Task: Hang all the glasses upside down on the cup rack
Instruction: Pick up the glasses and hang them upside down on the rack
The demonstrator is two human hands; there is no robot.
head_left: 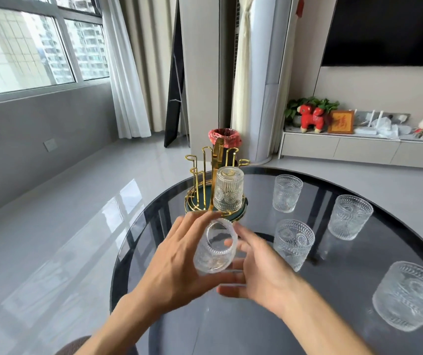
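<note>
A gold wire cup rack (206, 175) on a round green base stands at the far left of the dark glass table (333, 290). One embossed clear glass (228, 192) hangs upside down on its front right prong. Just in front of the rack, both hands hold another clear glass (215, 247), tilted with its mouth facing away and up. My left hand (177, 260) cups its left side and my right hand (259, 267) touches its right side. Several more glasses stand upright on the table: (287, 193), (350, 216), (293, 242), (410, 294).
A bin with a red liner (224, 137) sits on the floor behind the rack. The table's curved edge runs close to the rack's left. A low white cabinet (359, 147) with ornaments lines the right wall.
</note>
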